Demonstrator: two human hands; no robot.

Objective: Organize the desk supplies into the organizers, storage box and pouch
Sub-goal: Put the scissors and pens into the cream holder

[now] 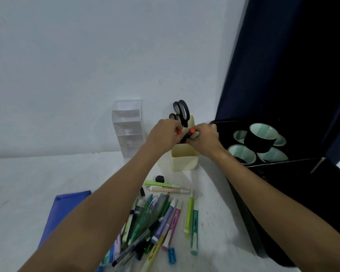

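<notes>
Scissor blades [182, 114] hidden inside cream holder [185, 160]

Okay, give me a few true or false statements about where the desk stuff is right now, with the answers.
1. Black scissors stand handles-up in the cream holder. True.
2. The white tiered organizer stands right of the cream holder. False: it stands to its left.
3. Rolls of black tape sit in the black storage box. True.
4. Both hands hold an orange-capped item: left hand, right hand. True.
5. The pile of pens is already in the blue pouch. False: it lies on the table beside the pouch.
</notes>
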